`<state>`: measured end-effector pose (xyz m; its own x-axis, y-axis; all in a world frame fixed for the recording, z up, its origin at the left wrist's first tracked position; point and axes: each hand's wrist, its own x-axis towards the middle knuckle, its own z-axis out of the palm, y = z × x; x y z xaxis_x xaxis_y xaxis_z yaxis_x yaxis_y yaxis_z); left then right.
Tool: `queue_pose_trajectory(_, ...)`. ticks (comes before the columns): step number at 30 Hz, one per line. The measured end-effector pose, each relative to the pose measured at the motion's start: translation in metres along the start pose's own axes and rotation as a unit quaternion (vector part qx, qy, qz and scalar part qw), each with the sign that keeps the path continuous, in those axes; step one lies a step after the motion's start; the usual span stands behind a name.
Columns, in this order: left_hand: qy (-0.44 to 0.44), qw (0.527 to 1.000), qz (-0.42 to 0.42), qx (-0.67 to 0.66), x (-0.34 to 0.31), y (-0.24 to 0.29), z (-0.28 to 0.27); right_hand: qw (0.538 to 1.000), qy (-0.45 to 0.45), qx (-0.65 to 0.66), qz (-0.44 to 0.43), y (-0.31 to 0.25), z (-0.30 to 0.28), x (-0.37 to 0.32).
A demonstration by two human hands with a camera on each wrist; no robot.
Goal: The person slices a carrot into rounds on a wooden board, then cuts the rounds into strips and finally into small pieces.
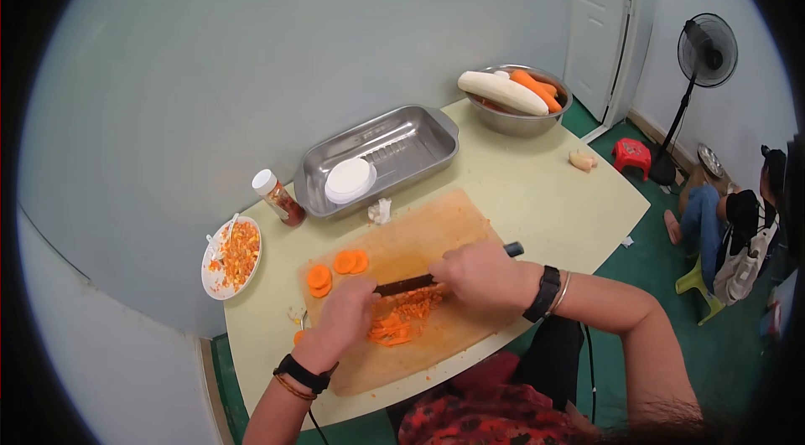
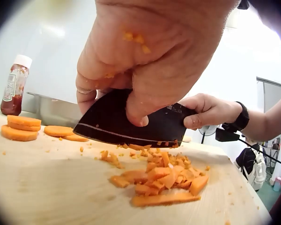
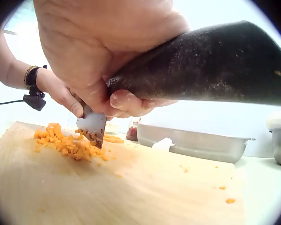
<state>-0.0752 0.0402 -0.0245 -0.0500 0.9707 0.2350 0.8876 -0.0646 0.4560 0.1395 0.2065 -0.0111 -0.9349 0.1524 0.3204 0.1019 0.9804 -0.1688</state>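
A dark-bladed kitchen knife (image 2: 117, 123) spans the space between the two hands, over the wooden cutting board (image 1: 457, 223). My right hand (image 1: 482, 277) grips its black handle (image 3: 210, 65), which sticks out behind the fist. Near the front end of the blade, my left hand (image 1: 345, 319) pinches it, thumb on one side and fingers on the other. Carrot bits cling to the cutting edge and the left palm. Just below the blade lies a pile of chopped carrot (image 2: 166, 178). Thick carrot slices (image 2: 19, 129) sit in short stacks at the board's left.
Behind the board stands a metal tray (image 1: 402, 122) with a white lid (image 1: 350, 179). Left of it are a bottle of red sauce (image 1: 279, 198) and a plate of diced food (image 1: 239, 256) with spoons. A metal bowl (image 1: 520, 122) of vegetables is far right. A person (image 1: 729, 227) sits beyond the table.
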Motion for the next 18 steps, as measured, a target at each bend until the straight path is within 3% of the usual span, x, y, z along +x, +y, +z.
queue_pose_trajectory(5,0.006,1.000,0.009,0.006,0.011,0.000,-0.002,1.000,0.007,-0.010,0.000,0.009,-0.001,0.006)
queue_pose_trajectory(8,0.002,1.000,-0.014,-0.006,0.009,-0.006,0.013,0.999,-0.046,-0.015,0.022,0.006,0.001,0.006)
queue_pose_trajectory(14,-0.002,1.000,-0.009,0.018,0.009,-0.007,0.016,0.999,-0.015,-0.034,0.015,0.005,0.011,0.001)
queue_pose_trajectory(17,-0.024,1.000,-0.008,-0.006,0.007,-0.012,0.011,1.000,-0.015,0.019,0.015,0.006,0.008,0.001)
queue_pose_trajectory(18,0.012,1.000,-0.002,-0.009,0.005,-0.012,0.009,0.999,-0.017,0.029,0.023,0.006,0.003,0.003)
